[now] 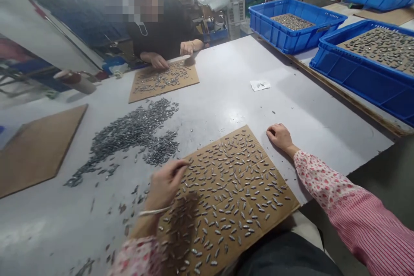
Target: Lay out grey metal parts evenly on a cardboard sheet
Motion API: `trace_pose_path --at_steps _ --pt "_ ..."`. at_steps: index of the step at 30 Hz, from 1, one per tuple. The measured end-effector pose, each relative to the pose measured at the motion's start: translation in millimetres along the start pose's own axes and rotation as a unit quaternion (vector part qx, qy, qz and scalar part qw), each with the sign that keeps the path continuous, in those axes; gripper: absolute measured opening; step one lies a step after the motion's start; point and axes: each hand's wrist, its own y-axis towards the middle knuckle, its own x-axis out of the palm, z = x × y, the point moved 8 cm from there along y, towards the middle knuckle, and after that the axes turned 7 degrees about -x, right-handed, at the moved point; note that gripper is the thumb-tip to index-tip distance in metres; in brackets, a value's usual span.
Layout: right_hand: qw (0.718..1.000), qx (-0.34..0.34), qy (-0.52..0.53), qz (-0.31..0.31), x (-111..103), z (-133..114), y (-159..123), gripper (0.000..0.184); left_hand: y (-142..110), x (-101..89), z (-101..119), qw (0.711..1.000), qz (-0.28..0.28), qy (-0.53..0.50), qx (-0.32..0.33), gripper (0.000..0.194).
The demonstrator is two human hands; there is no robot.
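Note:
My left hand (166, 183) hovers over the near edge of a brown cardboard sheet (242, 131), its fingers pinched together. Whether a piece lies between them is hidden. Rows of small oval metal pieces (226, 189) lie spaced out across that sheet. My right hand (280, 136) rests on the grey table (226, 95) just beyond the sheet's right edge, fingers curled and holding nothing. A loose heap of the same metal pieces (129, 133) spreads over the table to the left of the sheet.
Across the table, a co-worker's hands (155, 60) work over a second cardboard sheet (184, 79) of pieces. A bare cardboard sheet (39, 151) lies at the left. Blue plastic crates (291, 26) holding metal pieces stand at the far right, beside a white paper slip (260, 85).

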Motion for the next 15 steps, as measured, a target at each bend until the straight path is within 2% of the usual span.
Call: trace_pose_path --at_steps 3,5,7,10,15 --pt "1.000 0.001 0.006 0.002 -0.3 -2.0 0.3 0.017 16.9 45.6 70.1 0.991 -0.101 -0.038 0.073 0.025" --pt "1.000 0.004 0.012 0.003 0.6 -1.5 0.0 0.016 24.7 75.4 95.6 0.984 -0.152 -0.031 0.092 0.019" --pt "1.000 0.008 0.018 0.003 2.3 -1.4 -0.4 0.015 32.3 101.4 105.1 0.979 -0.183 0.002 0.089 0.015" --pt "1.000 0.011 0.026 0.001 4.0 -3.4 -0.6 0.014 42.3 129.8 106.2 0.973 -0.205 0.060 0.089 0.012" --pt "0.999 0.013 0.036 -0.005 4.2 -8.5 -0.5 0.014 48.5 154.8 107.2 0.955 -0.235 0.131 0.121 0.012"
